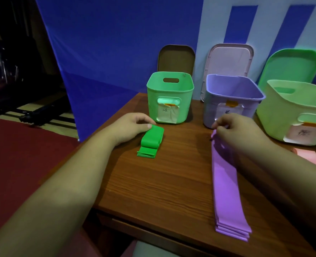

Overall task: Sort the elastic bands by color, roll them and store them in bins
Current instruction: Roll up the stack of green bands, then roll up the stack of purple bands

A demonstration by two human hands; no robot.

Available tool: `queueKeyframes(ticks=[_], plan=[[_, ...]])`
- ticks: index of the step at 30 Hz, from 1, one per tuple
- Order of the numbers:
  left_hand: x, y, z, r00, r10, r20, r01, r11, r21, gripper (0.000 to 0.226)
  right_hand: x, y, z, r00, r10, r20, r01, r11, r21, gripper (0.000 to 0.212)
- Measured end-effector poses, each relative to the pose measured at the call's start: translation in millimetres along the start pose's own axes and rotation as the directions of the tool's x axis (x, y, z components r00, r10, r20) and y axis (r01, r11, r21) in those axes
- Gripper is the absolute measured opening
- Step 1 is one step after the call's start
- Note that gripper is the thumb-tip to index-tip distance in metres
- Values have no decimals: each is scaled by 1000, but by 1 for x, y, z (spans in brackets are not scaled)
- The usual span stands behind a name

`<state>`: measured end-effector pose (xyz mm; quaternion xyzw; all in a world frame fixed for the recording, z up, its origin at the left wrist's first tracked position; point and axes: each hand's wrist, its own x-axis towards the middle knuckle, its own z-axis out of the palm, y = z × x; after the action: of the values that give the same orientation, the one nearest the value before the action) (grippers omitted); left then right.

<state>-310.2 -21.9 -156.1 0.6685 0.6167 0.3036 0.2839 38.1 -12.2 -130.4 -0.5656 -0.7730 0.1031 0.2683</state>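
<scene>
A partly rolled stack of green bands [150, 143] lies on the wooden table [162, 191] in front of the green bin [169, 97]. My left hand [129, 127] grips the rolled far end, thumb on top. A long flat stack of purple bands [227, 191] stretches toward me on the right. My right hand [235, 130] pinches its far end, just in front of the purple bin [231, 97]. A pale green bin [294, 112] stands at the far right.
Three lids lean on the back wall: brown [175, 58], pink [229, 58] and green [292, 65]. Pink bands [309, 156] peek out beside my right forearm. Each bin carries a paper label. The table's left edge drops to a red floor.
</scene>
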Motion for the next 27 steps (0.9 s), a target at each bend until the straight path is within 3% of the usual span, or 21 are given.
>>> queueKeyframes(ticks=[4, 6, 8, 11, 15, 22, 27], plan=[[1, 10, 3, 994, -15, -109, 32, 987, 155, 14, 1, 31, -6, 999, 1, -42, -6, 993, -122, 16], [0, 28, 4, 975, 51, -216, 15, 956, 294, 14, 1, 40, -6, 1000, -21, -11, 19, 983, -184, 24], [-3, 55, 11, 958, 162, -238, -64, 926, 372, 16, 2, 46, -5, 999, -31, 41, 39, 972, -233, 28], [-9, 99, 35, 964, 233, -128, -179, 924, 337, 14, 4, 50, -4, 995, -18, 94, 41, 966, -255, 33], [-6, 138, 79, 981, 162, 105, -185, 945, 271, 14, 8, 48, 0, 990, -20, 139, 56, 964, -259, 30], [10, 124, 146, 997, 78, -31, -68, 967, 246, 40, 15, 42, 0, 990, -50, 131, 76, 976, -203, 39], [4, 115, 142, 995, 50, 91, -52, 998, 20, 70, 6, 36, -12, 993, -64, 100, 78, 987, -139, 28]])
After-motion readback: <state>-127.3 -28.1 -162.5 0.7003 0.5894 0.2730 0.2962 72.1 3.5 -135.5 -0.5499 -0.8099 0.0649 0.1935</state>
